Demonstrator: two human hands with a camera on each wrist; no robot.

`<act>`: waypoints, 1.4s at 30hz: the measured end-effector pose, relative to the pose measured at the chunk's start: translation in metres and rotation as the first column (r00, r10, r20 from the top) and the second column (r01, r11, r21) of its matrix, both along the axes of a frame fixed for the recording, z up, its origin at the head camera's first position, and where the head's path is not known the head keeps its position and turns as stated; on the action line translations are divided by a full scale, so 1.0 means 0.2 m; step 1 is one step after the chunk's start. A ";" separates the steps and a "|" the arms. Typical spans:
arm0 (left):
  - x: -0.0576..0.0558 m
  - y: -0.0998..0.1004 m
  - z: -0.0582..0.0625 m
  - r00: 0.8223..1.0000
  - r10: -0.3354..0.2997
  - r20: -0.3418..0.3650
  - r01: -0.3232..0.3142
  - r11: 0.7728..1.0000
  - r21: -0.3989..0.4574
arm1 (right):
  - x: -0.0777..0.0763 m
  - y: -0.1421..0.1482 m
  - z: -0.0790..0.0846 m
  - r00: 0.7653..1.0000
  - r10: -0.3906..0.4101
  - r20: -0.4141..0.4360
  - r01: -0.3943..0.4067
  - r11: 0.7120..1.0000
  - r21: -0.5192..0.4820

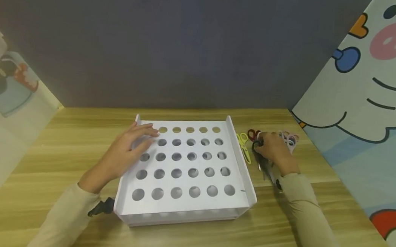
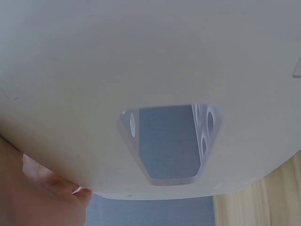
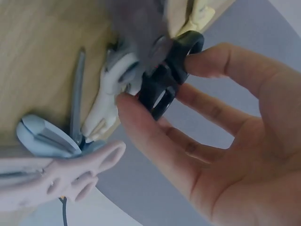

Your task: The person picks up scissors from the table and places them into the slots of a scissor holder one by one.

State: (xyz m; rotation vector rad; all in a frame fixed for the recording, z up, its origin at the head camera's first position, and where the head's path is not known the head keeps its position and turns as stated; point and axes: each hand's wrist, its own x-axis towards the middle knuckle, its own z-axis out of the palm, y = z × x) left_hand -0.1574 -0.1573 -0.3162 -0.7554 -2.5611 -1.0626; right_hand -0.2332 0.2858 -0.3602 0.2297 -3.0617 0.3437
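Black scissors (image 3: 175, 67) in right hand (image 1: 275, 149), outside rack (image 1: 184, 164)

black scissors (image 3: 157, 80) | yellow scissors (image 1: 246, 153) | white rack (image 1: 184, 165) | yellow-brown woodgrain table (image 1: 177, 241) | grey backdrop (image 1: 189, 43) | cartoon-patterned panel (image 1: 359, 99)

The white rack (image 1: 184, 164) stands on the counter (image 1: 63, 149), its top panel pierced by rows of round holes, a raised wall along either side. Right of the rack, the right hand (image 1: 275, 148) pinches black scissors (image 3: 176, 66) by their looped handles.

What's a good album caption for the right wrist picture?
A right hand grips black scissors, with a pale pink pair nearby.
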 end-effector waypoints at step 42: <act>-0.01 0.00 0.01 0.999 -0.011 -0.044 0.013 0.999 0.033 | 0.30 -0.06 0.50 0.963 0.035 -0.267 -0.082 0.982 -0.169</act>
